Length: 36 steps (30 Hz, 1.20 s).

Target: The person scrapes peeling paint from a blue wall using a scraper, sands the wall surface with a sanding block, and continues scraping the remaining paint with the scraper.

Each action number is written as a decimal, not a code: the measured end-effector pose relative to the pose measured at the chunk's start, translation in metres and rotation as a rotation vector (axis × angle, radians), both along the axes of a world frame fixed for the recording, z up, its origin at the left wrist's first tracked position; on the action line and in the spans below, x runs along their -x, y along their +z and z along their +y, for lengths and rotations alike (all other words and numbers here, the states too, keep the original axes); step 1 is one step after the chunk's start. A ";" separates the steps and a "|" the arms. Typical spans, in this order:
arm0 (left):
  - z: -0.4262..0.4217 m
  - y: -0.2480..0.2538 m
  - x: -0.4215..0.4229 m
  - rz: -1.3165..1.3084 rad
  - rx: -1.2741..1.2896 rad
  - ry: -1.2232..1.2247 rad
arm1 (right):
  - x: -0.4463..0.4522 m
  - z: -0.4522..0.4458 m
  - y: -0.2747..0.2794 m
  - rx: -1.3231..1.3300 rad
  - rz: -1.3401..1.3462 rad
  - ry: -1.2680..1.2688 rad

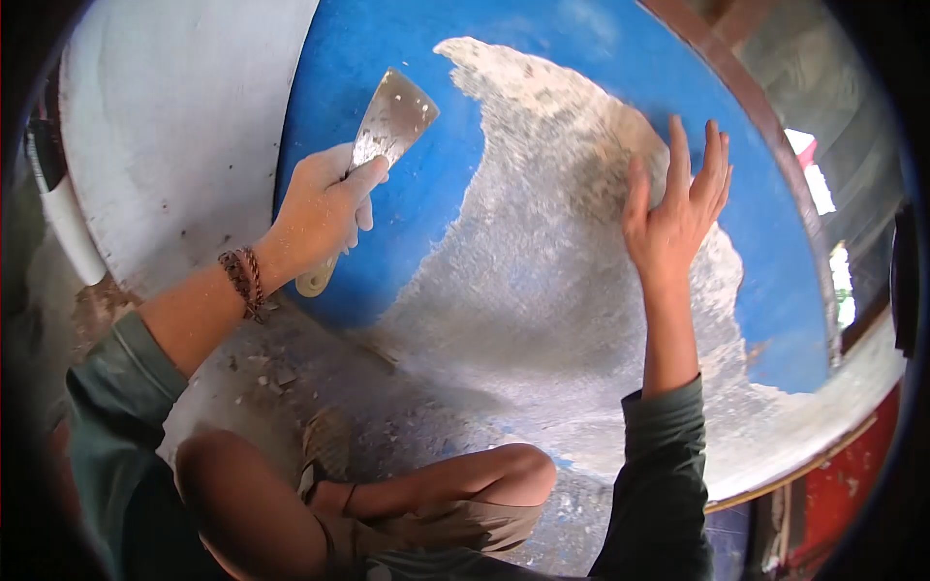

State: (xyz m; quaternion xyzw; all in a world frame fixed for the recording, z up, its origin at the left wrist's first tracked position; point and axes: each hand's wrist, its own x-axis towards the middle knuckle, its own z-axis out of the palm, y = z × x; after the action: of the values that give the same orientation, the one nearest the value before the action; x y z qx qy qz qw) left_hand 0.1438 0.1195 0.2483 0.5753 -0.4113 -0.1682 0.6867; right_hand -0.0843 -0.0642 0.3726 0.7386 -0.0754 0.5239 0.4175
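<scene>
My left hand [325, 208] is closed around a putty knife [395, 111], its wide metal blade pointing up and flecked with pale bits. The butt of the handle shows below my fist. Behind the blade curves a blue-painted panel [387, 247]. A large bare patch [542, 213], grey and whitish with a ragged edge, runs through the paint. My right hand [676, 208] is open, fingers spread upward, over the right side of that patch near the blue edge; whether the fingertips touch the surface I cannot tell.
To the left stands a pale grey panel [174, 116]. Paint chips and dust lie on the floor [262, 387] by my bent legs [436, 479]. A brown rim [765, 126] edges the blue panel at right, and something red [843, 484] is at lower right.
</scene>
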 end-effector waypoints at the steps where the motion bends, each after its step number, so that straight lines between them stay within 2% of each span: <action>1: 0.001 0.002 -0.008 0.014 0.048 -0.007 | -0.012 -0.007 0.010 0.028 0.016 -0.113; 3: -0.006 -0.004 -0.027 0.031 0.163 -0.060 | -0.026 -0.016 0.012 0.067 0.035 -0.345; 4: -0.010 -0.007 -0.037 0.024 0.256 -0.080 | -0.031 -0.017 0.012 0.088 0.049 -0.368; 8: -0.031 -0.014 -0.073 -0.013 0.359 -0.182 | -0.028 -0.020 0.012 0.046 0.047 -0.406; 10: -0.038 -0.001 -0.084 -0.053 0.337 -0.237 | -0.024 -0.020 0.015 0.055 0.068 -0.407; 14: -0.059 0.035 -0.090 0.026 0.331 -0.340 | -0.021 -0.024 0.017 0.041 0.058 -0.408; 16: -0.065 0.043 -0.091 0.127 0.382 -0.404 | -0.021 -0.022 0.017 0.016 0.067 -0.404; 17: -0.067 0.050 -0.093 0.096 0.405 -0.406 | -0.019 -0.024 0.015 0.008 0.066 -0.396; 20: -0.081 0.055 -0.103 0.161 0.631 -0.406 | -0.020 -0.031 0.017 0.016 0.050 -0.375; 22: -0.094 0.057 -0.099 0.338 0.656 -0.438 | -0.016 -0.037 0.012 0.036 0.023 -0.328; 24: -0.104 0.049 -0.095 0.325 0.637 -0.410 | -0.015 -0.040 0.010 0.042 -0.010 -0.315; 28: -0.113 0.029 -0.093 0.187 0.519 -0.390 | -0.018 -0.040 0.011 0.025 -0.025 -0.279; 30: -0.119 0.026 -0.093 0.037 0.658 -0.350 | -0.018 -0.043 0.008 0.039 -0.053 -0.249; 31: -0.121 0.030 -0.093 -0.117 0.641 -0.231 | -0.018 -0.042 0.004 -0.013 -0.063 -0.263; 32: -0.119 0.034 -0.088 0.040 0.607 -0.196 | -0.020 -0.038 0.000 -0.068 -0.062 -0.279; 35: -0.115 0.041 -0.088 0.151 0.518 -0.244 | -0.034 -0.021 -0.004 -0.166 -0.011 -0.318; 36: -0.115 0.036 -0.089 0.182 0.495 -0.232 | -0.024 -0.031 -0.002 -0.057 -0.005 -0.444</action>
State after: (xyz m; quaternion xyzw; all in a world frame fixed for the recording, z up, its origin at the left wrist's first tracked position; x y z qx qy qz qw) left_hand 0.2327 0.0049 0.2840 0.3218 -0.4398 -0.1912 0.8164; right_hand -0.0607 -0.0956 0.3704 0.7141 -0.2519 0.4186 0.5014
